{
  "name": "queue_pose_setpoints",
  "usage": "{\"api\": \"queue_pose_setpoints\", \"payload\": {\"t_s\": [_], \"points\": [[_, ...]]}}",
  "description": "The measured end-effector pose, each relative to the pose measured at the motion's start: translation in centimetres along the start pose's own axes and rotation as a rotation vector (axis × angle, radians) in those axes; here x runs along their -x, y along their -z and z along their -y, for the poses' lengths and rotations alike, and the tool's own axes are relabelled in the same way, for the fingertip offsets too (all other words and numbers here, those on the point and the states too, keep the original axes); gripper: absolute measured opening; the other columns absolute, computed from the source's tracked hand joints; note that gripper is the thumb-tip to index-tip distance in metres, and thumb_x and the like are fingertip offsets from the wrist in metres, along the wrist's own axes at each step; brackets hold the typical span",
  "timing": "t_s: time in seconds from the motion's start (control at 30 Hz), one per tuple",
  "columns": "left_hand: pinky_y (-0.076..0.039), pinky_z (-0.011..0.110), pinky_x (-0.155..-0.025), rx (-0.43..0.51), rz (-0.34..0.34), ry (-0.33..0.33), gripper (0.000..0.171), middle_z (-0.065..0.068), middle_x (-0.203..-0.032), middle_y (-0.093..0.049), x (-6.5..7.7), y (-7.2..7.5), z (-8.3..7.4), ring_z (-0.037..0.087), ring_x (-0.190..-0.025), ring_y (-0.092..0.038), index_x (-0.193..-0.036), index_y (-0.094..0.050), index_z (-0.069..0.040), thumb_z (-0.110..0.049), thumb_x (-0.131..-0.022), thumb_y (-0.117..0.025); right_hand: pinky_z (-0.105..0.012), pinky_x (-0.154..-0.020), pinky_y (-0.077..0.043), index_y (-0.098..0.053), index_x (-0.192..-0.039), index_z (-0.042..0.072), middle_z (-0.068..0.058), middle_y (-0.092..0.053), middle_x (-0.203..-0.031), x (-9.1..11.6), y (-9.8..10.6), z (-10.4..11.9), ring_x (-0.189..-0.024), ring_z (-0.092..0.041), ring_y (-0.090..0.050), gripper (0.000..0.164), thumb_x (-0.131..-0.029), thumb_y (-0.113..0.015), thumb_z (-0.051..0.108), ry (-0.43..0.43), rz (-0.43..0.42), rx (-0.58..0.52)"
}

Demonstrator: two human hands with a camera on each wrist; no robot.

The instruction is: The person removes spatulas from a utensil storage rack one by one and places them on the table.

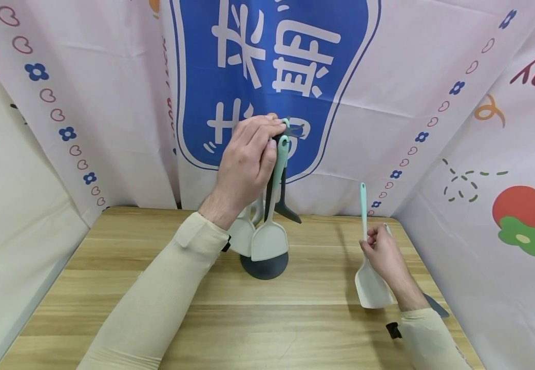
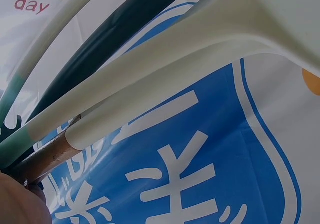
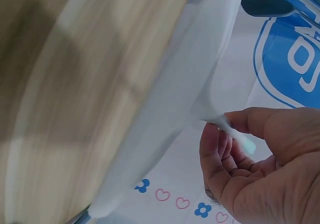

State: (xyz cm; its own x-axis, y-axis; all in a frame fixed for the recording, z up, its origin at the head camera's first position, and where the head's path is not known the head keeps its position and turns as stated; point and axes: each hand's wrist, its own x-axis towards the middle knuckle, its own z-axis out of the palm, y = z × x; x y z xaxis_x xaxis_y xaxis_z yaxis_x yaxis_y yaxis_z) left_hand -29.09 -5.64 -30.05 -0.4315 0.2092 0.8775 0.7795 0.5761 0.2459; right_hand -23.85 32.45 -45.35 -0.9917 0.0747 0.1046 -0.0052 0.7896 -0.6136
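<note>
My left hand (image 1: pixel 251 154) grips the top of a utensil stand with a dark round base (image 1: pixel 265 267); its fingers partly hide the hooks. Below it hangs a white turner (image 1: pixel 269 241) with a mint handle. Behind that are another white utensil (image 1: pixel 241 236) and a black utensil (image 1: pixel 288 212). In the left wrist view, a brown handle (image 2: pixel 47 159) on a white shaft runs close to the hand. At the right of the table, my right hand (image 1: pixel 384 259) pinches the shaft of a white spatula (image 1: pixel 371 288), blade down, mint handle end up.
A dark utensil blade (image 1: pixel 436 306) lies near the table's right edge, partly behind the right forearm. The mint tip of another handle (image 1: pixel 388 229) shows behind the right hand. Printed cloth (image 1: pixel 124 103) walls in the wooden table (image 1: pixel 313 329) at the back and sides.
</note>
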Motion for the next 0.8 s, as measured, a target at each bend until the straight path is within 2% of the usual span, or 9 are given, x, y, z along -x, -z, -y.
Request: {"api": "queue_pose_setpoints", "payload": {"t_s": [0.33,0.63,0.8], "points": [[-0.042,0.040,-0.145,-0.002,0.005,0.001,0.046,0.016,-0.160,-0.072,0.0,0.1,0.0,0.035,-0.161,-0.060,-0.151,-0.073,-0.004,-0.020,-0.121,-0.043,-0.026,-0.066,-0.051,-0.056,-0.130,-0.005,-0.018,-0.068,-0.108,0.3,-0.4,-1.5,-0.090,-0.025,-0.066,0.025,-0.112,-0.069,0.007,-0.045,0.057,0.057],[-0.042,0.040,-0.145,-0.001,0.000,-0.003,0.045,0.016,-0.159,-0.072,0.0,0.0,0.0,0.035,-0.160,-0.060,-0.151,-0.073,-0.003,-0.020,-0.121,-0.043,-0.032,-0.072,-0.054,-0.057,-0.128,-0.006,-0.019,-0.071,-0.106,0.3,-0.7,-3.1,-0.090,-0.027,-0.070,0.024,-0.113,-0.069,0.008,-0.051,0.084,0.086],[-0.042,0.040,-0.145,-0.002,0.000,-0.007,0.045,0.016,-0.159,-0.072,0.0,0.0,0.0,0.035,-0.160,-0.060,-0.150,-0.073,-0.003,-0.020,-0.121,-0.043,-0.033,-0.071,-0.053,-0.058,-0.127,-0.008,-0.019,-0.071,-0.102,0.3,-0.8,-4.0,-0.087,-0.027,-0.069,0.024,-0.112,-0.070,0.007,-0.045,0.094,0.096]]}}
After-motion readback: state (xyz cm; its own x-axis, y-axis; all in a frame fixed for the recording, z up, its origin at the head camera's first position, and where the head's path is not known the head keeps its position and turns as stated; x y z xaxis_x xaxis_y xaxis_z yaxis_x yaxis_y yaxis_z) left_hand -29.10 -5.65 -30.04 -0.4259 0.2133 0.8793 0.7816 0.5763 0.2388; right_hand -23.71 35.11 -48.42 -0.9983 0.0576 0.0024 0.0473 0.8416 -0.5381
